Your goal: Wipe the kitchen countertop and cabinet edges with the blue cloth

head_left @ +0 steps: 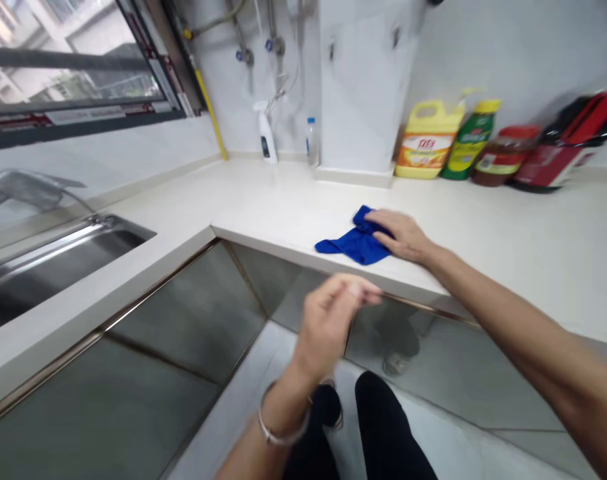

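Note:
A crumpled blue cloth (359, 241) lies on the white countertop (273, 200), close to its front edge. My right hand (400, 233) rests on the cloth's right part, pressing it to the counter with the fingers over it. In front of the cabinet doors, my left hand (330, 320) hangs in the air below the counter edge. Its fingers are curled with the thumb against them, slightly blurred, and nothing shows in them. A bracelet circles the left wrist.
A steel sink (58, 260) with a faucet (33, 187) is at left. Along the back wall stand a white spray bottle (267, 137), a clear bottle (312, 143), a yellow jug (426, 143), a green bottle (470, 143) and a red-lidded jar (506, 157). Glossy cabinet doors (183, 313) run below.

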The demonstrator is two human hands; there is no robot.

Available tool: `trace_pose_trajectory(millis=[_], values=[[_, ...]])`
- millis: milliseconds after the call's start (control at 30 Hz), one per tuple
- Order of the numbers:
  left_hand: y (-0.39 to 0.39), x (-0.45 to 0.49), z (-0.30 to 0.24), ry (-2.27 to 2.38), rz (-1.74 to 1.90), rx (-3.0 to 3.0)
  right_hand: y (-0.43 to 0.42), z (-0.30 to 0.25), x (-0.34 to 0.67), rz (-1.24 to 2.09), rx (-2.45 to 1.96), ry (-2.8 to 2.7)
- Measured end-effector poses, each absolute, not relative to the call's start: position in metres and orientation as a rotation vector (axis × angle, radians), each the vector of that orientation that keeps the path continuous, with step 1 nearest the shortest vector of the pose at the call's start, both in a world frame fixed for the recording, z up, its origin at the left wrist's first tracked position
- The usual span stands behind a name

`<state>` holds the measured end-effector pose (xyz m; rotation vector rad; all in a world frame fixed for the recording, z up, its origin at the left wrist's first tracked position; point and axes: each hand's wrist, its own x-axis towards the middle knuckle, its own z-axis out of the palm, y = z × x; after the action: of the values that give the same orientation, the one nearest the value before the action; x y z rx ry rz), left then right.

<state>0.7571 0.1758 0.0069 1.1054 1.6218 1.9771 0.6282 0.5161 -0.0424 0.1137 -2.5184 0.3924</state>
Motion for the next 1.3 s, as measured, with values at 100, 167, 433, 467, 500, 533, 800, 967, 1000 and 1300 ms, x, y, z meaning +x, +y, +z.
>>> trace_pose_trajectory(millis=[100,167,433,467,500,533,800,967,1000,1300], values=[[0.197,0.697,0.018,1.856,2.161,0.834,0.507,-0.035,0.64,0.379,0.323,-2.596],[0.205,0.655,0.021,2.083,2.204,0.734,0.504,-0.031,0.658,0.362,0.325,-2.654],[0.22,0.551,0.002,2.977,1.01,0.899,0.578,-0.04,0.819,0.207,0.04,-2.65],[0.223,0.544,-0.002,2.982,0.952,0.884,0.591,-0.042,0.844,0.174,-0.032,-2.643],[0.227,0.537,-0.004,2.988,0.922,0.86,0.603,-0.042,0.869,0.136,-0.102,-2.635],[0.23,0.531,-0.006,3.0,0.883,0.837,0.611,-0.042,0.891,0.09,-0.155,-2.623],[0.242,0.507,-0.007,2.991,0.755,0.888,0.574,-0.042,0.897,-0.437,-0.088,-2.673],[0.241,0.504,-0.008,3.011,0.766,0.778,0.503,-0.033,0.796,-0.423,0.256,-2.659],[0.241,0.504,-0.009,3.013,0.764,0.77,0.487,-0.03,0.774,-0.369,0.309,-2.654],[0.238,0.503,-0.009,3.024,0.922,0.587,0.411,-0.009,0.551,0.001,0.308,-2.852]])
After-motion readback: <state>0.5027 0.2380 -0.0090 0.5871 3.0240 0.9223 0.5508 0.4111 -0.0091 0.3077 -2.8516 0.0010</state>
